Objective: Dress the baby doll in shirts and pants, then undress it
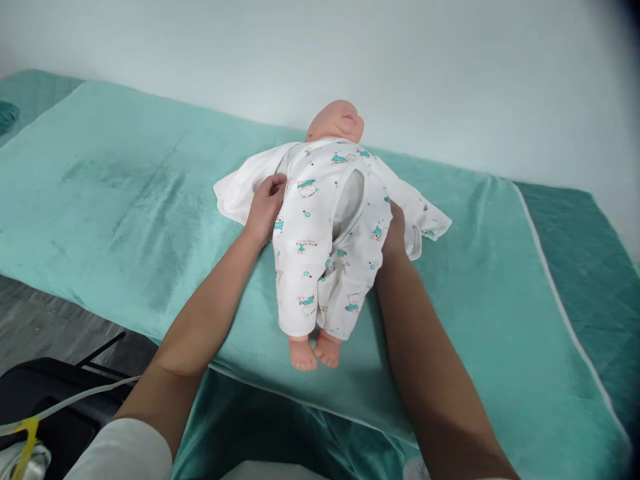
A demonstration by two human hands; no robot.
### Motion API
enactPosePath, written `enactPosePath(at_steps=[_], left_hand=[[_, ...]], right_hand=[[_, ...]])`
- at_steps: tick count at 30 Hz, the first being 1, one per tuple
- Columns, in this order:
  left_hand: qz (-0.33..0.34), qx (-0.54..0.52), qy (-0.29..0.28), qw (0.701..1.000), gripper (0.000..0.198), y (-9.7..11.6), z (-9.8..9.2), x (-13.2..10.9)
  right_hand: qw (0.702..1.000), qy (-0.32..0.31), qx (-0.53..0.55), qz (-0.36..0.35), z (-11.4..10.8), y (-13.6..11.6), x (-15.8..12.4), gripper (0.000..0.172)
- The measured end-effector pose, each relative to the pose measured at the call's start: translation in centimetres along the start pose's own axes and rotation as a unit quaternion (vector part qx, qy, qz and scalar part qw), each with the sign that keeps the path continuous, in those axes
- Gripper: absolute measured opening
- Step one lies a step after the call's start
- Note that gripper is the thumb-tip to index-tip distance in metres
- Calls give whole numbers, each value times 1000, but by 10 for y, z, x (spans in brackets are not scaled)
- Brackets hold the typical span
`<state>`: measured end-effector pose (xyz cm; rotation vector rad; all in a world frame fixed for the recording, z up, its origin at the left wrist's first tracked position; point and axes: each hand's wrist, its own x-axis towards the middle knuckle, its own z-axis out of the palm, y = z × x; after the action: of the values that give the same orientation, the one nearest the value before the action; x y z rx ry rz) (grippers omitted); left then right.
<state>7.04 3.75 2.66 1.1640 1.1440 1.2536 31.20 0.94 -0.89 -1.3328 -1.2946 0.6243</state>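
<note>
A baby doll (336, 121) lies on its back on the teal cover, head toward the wall and bare feet (303, 353) toward me. It wears a white printed top (250, 180) with sleeves spread to both sides and white printed baby trousers (305, 267) with an oval opening at the crotch. My left hand (267, 207) is at the left edge of the trousers near the waist, its fingers curled in against the cloth. On the other side, my right hand (395, 230) rests against the doll's hip; its fingers are hidden behind the trousers.
The teal cover (125, 193) spreads over a long bed against a white wall (425, 80). Darker green quilted cloth (575, 247) shows at the right end. At lower left are a black item (55, 393), a pale cable (85, 395) and a yellow strap (29, 443).
</note>
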Motion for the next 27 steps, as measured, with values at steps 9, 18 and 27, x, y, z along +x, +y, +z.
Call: enactPosePath(at_steps=[9, 18, 27], left_hand=[[147, 157, 61, 975, 19, -6, -10, 11], [185, 186, -5, 965, 23, 2, -13, 53], [133, 181, -130, 966, 18, 22, -19, 71]], right_hand=[[987, 100, -41, 121, 2, -33, -3, 36], [992, 76, 6, 97, 5, -34, -3, 25], [986, 35, -118, -116, -3, -20, 43, 11]])
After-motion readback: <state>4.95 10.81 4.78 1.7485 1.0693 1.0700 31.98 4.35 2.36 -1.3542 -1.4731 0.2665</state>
